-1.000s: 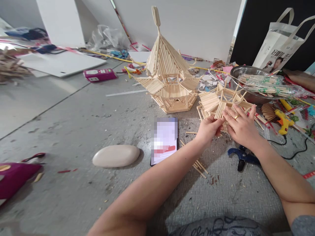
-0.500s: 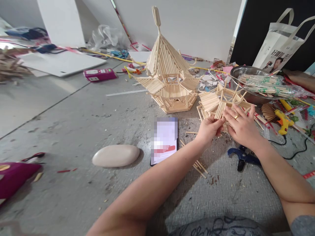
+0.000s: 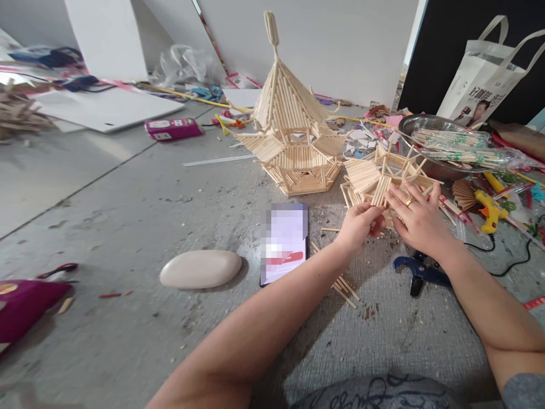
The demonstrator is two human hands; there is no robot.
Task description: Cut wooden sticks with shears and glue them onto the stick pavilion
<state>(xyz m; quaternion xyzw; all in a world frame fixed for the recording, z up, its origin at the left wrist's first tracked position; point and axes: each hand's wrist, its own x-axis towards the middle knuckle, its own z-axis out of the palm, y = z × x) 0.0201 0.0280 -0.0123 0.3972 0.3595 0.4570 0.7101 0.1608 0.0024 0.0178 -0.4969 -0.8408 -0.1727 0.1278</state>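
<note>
Front right of the finished-looking stick pavilion [image 3: 293, 102], a smaller stick model [image 3: 364, 173] of the same pale wooden sticks stands on the floor. At its near side, my left hand [image 3: 361, 224] pinches the lower ends of a few sticks [image 3: 380, 192] that form a slanting panel. My right hand [image 3: 419, 218], with a ring on one finger, lies across the panel's right side; its fingers are stretched out and touch the model. What lies under those fingers is hidden. Loose sticks [image 3: 347, 291] rest on the floor below my left wrist.
A phone [image 3: 283, 244] and a smooth pale oval object [image 3: 201, 270] lie to the left. Blue cutters [image 3: 419, 271] and a yellow glue gun [image 3: 489, 211] lie at right, with a cord. Behind them, a metal bowl [image 3: 411, 124] holds bagged sticks. Scraps litter the back.
My left hand has shifted very slightly left at the panel's lower edge. My right hand and the stick model look the same.
</note>
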